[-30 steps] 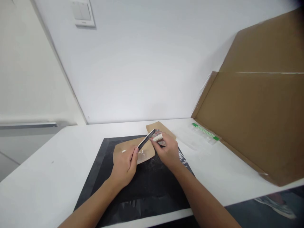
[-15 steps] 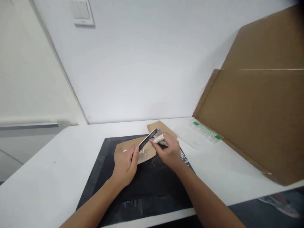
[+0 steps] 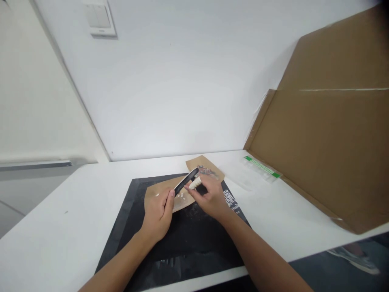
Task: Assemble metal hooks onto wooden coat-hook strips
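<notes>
My left hand [image 3: 158,215] is closed round the lower end of a long, narrow black strip with a pale edge and a rounded tip [image 3: 187,179], which looks like a nail file. It slants up to the right above a brown paper sheet [image 3: 152,199]. Against the strip's right side, my right hand [image 3: 211,196] has its fingertips pinched together. A cream ribbed cover [image 3: 195,183] sits on one of its fingers. Whatever is between those fingertips is too small to make out. Small white bits [image 3: 182,196] lie on the paper below.
Under the paper is a black mat [image 3: 194,243] on a white table [image 3: 75,227]. Behind my right hand, another brown sheet [image 3: 194,162] carries shiny small items. White pieces [image 3: 230,200] lie along the mat's right side. A clear green-edged package [image 3: 261,165] lies near upright cardboard [image 3: 331,142].
The view has shifted slightly. My right hand has moved a little down and left along the black strip, fingertips still pinched. My left hand keeps its grip.
</notes>
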